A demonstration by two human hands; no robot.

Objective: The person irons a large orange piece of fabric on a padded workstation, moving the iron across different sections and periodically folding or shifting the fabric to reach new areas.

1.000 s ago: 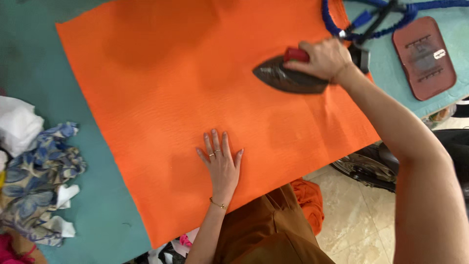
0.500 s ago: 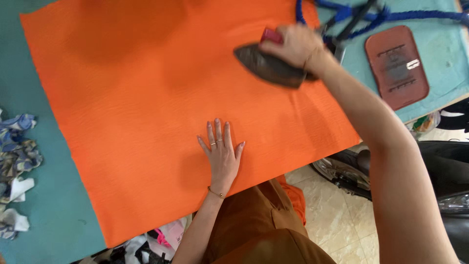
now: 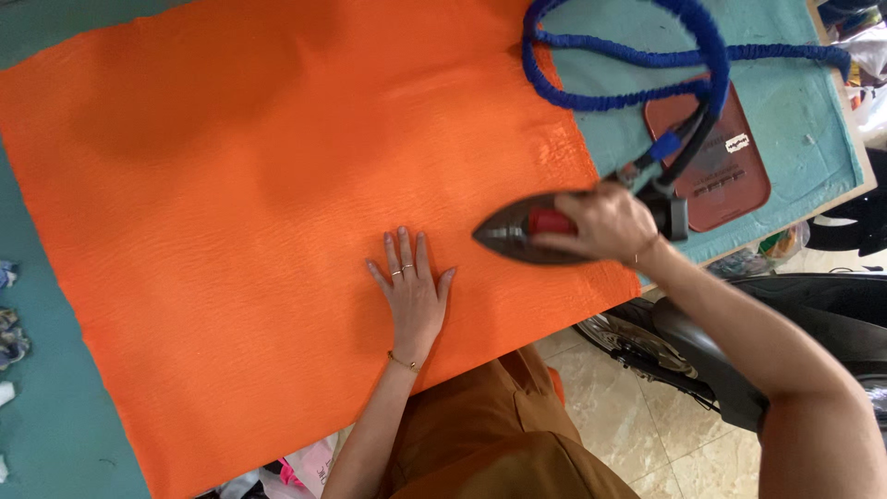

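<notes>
Left hand (image 3: 415, 294): I see it flat on the orange cloth (image 3: 231, 212), fingers spread.
Right hand (image 3: 605, 225): fingers wrapped round the iron (image 3: 527, 231), on the cloth's near right edge.
Cloth: across the teal tabletop (image 3: 785, 120).

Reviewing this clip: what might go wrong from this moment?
The iron, gripped by the right hand, points at the left hand lying flat on the orange cloth; fingers may get burned. The blue cord loops over the cloth's edge and might snag or drag it.

Brown pad (image 3: 716, 176), perhaps scooter (image 3: 739, 342)
</notes>
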